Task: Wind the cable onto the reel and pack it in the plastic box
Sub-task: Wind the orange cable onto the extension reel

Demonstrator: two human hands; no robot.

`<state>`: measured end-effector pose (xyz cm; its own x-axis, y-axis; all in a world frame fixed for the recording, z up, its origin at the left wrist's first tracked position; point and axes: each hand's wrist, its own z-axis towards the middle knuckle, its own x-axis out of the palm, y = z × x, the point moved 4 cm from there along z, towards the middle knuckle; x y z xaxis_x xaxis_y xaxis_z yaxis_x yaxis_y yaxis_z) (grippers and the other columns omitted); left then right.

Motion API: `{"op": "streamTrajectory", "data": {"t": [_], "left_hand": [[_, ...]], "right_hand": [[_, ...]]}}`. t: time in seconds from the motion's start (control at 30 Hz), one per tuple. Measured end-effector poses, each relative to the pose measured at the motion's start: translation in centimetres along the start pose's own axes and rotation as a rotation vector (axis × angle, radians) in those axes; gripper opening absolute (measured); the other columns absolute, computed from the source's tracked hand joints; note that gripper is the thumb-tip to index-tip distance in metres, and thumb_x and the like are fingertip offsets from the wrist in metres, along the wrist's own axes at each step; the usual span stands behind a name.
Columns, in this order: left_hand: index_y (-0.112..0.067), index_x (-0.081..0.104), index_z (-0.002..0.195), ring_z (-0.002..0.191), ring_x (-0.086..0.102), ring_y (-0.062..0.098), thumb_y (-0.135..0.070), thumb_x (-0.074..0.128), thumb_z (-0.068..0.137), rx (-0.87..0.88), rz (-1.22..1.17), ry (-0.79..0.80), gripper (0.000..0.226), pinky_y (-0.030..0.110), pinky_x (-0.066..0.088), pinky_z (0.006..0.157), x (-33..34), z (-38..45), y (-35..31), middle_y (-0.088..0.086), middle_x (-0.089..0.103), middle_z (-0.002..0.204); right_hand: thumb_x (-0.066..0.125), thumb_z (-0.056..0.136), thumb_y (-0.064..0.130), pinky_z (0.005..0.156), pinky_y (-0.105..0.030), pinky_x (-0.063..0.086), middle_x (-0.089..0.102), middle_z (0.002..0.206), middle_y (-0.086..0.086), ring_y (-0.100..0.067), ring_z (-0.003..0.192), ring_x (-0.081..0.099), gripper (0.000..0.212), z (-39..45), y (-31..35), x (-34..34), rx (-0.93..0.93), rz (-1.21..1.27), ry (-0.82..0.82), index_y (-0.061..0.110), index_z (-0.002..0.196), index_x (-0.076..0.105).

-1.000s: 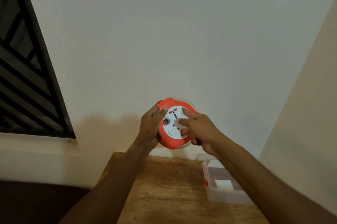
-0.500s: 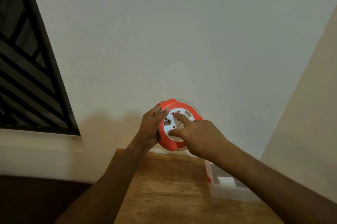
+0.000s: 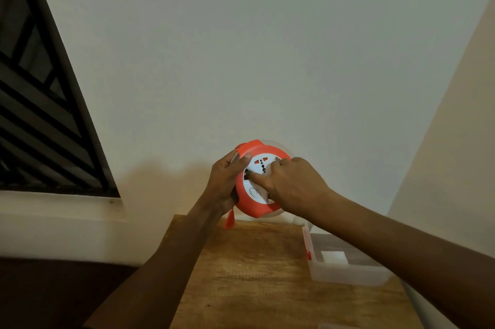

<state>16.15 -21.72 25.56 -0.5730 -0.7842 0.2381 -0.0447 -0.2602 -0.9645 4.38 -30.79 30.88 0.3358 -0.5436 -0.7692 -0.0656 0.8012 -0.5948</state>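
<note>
Reel (image 3: 255,206), orange w/ white socket face, held up in air in front of the wall (image 3: 267,47), above far edge of wooden table (image 3: 254,275). Face tilted toward camera; red shutters + small dark holes visible on white center, round button lower on the face. Clear disc rim shows behind orange body at top and bottom.

Left hand (image 3: 226,181) clamped on reel's left edge, thumb over the orange rim at top-left, fingers wrapped behind. Right hand (image 3: 292,184) lies on the white face from the right, index finger stretched across to the left side of face, tip pressing near the rim; other fingers curled on the face, covering its right part. So both hands are on the reel, close together.

Short orange cable end (image 3: 229,220) hangs down below left hand, just under reel, not touching table. Rest of cable not visible; can't tell how much is wound.

Plastic box (image 3: 348,275), clear, open, sits on table's right side, near right forearm, well below reel. White block inside; small red latch on its left wall. Window w/ dark grille (image 3: 40,114) at left.
</note>
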Motion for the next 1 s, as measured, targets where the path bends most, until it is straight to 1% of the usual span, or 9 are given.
{"op": "streamTrajectory", "data": {"t": [0.1,0.2,0.3,0.4,0.47,0.57,0.73,0.83,1.0], "left_hand": [[-0.028,0.069,0.115,0.093,0.078,0.025,-0.03,0.064,0.099,0.01,0.006,-0.032,0.017,0.034,0.064,0.07,0.1,-0.1,0.0,-0.001,0.08,0.109],[-0.021,0.068,0.123,0.101,0.076,0.028,-0.028,0.065,0.098,0.041,-0.049,-0.074,0.026,0.041,0.065,0.08,0.4,-0.2,0.1,0.003,0.078,0.114],[-0.021,0.069,0.122,0.099,0.077,0.027,-0.026,0.067,0.098,0.073,-0.081,-0.126,0.025,0.043,0.065,0.078,0.7,-0.5,0.5,0.004,0.079,0.114],[-0.019,0.066,0.126,0.102,0.076,0.032,-0.028,0.067,0.097,0.097,-0.032,-0.171,0.03,0.052,0.063,0.086,0.3,-0.5,0.9,0.008,0.076,0.121],[-0.017,0.063,0.13,0.106,0.074,0.034,-0.029,0.066,0.098,0.087,-0.022,-0.176,0.034,0.057,0.061,0.09,0.0,-0.3,0.7,0.009,0.074,0.125],[-0.017,0.064,0.126,0.108,0.073,0.038,-0.026,0.065,0.099,0.05,-0.064,-0.154,0.029,0.059,0.06,0.091,0.0,-0.1,0.4,0.012,0.074,0.124],[-0.026,0.066,0.12,0.105,0.074,0.032,-0.029,0.06,0.101,0.038,-0.043,-0.114,0.02,0.05,0.063,0.087,0.2,-0.1,0.2,0.009,0.074,0.123],[-0.028,0.064,0.12,0.111,0.071,0.034,-0.031,0.058,0.101,0.039,-0.031,-0.096,0.02,0.053,0.061,0.091,0.2,-0.1,0.0,0.008,0.071,0.126],[-0.022,0.063,0.128,0.106,0.073,0.033,-0.031,0.06,0.099,0.011,-0.089,-0.063,0.031,0.042,0.065,0.073,0.2,0.3,-0.1,0.009,0.073,0.123]], "right_hand": [[0.067,0.084,0.051,0.081,-0.042,0.057,0.066,0.125,-0.011,-0.031,0.097,0.069,0.075,0.3,-0.1,0.4,0.104,0.081,-0.03,0.026,0.147,0.035],[0.058,0.08,0.065,0.079,-0.036,0.055,0.068,0.124,-0.002,-0.025,0.101,0.068,0.072,0.2,-1.2,0.8,0.45,0.441,-0.086,0.031,0.142,0.044],[0.064,0.082,0.057,0.071,-0.024,0.052,0.067,0.124,0.002,-0.019,0.102,0.066,0.059,-0.3,-1.6,2.3,0.879,1.19,-0.134,0.026,0.132,0.058],[0.06,0.093,0.04,0.044,-0.013,0.044,0.069,0.119,-0.002,-0.018,0.088,0.07,0.044,-0.7,0.0,3.5,1.154,1.817,-0.108,0.024,0.133,0.058],[0.064,0.091,0.036,0.051,-0.015,0.051,0.06,0.133,-0.001,-0.018,0.1,0.065,0.052,-0.7,0.6,3.7,1.095,1.75,-0.079,0.027,0.14,0.05],[0.067,0.086,0.037,0.08,-0.029,0.057,0.059,0.136,-0.003,-0.021,0.109,0.063,0.061,-1.2,-0.1,2.9,0.882,1.234,-0.094,0.022,0.142,0.046],[0.082,0.075,0.028,0.084,-0.047,0.058,0.064,0.127,-0.016,-0.035,0.104,0.067,0.056,-1.4,0.5,0.1,0.224,0.336,-0.185,0.017,0.126,0.062],[0.08,0.078,0.029,0.097,-0.052,0.05,0.049,0.143,-0.019,-0.039,0.119,0.056,0.064,-1.0,0.1,0.1,0.089,0.186,-0.07,0.026,0.136,0.051],[0.078,0.079,0.036,0.091,-0.051,0.049,0.053,0.135,-0.021,-0.038,0.105,0.063,0.069,-0.7,-0.6,-0.9,0.034,-0.035,-0.103,0.025,0.137,0.043]]}}
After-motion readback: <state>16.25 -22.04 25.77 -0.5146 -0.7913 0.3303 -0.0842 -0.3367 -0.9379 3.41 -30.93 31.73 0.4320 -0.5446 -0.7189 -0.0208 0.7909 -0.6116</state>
